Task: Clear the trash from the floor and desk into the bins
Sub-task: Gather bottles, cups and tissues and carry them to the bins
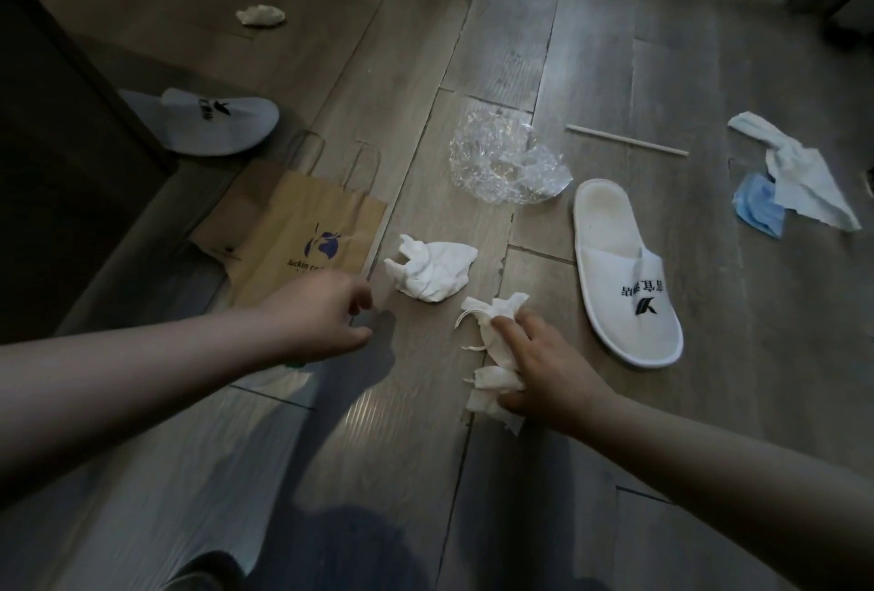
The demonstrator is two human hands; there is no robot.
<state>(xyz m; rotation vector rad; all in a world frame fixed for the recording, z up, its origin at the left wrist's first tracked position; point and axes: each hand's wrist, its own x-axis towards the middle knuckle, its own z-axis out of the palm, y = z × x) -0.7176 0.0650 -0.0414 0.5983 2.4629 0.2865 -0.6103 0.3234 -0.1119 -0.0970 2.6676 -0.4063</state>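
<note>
Reaching low over the grey wood-grain plank floor [511,47], the person has both bare hands near the lower middle of the frame. The right hand [544,370] is clamped on a bunch of crumpled white tissue paper [492,354], thin and ragged, with twisted tails poking out above and below the fingers. The left hand [326,318] is empty, its fingers loosely curled with thumb and forefinger slightly apart.

The next piece in line looks to be the loose crumpled white tissue wad [430,271] on the floor at frame centre. It lies just up and to the right of the left hand and up and to the left of the right hand. The left hand is free, so it seems the likelier one to take it. The wad is roughly round, soft and light, with no clear long axis.

Further trash lies scattered: a flat brown paper carrier bag with a blue logo [302,236] touching the left hand's upper edge, a crinkled sheet of clear plastic wrap [506,165] above centre, a thin pale stick [626,141], a white cloth-like wipe [799,174] over a blue face mask [756,205] at right, and a small tissue ball [260,16] upper left. No bin is in view.
</note>
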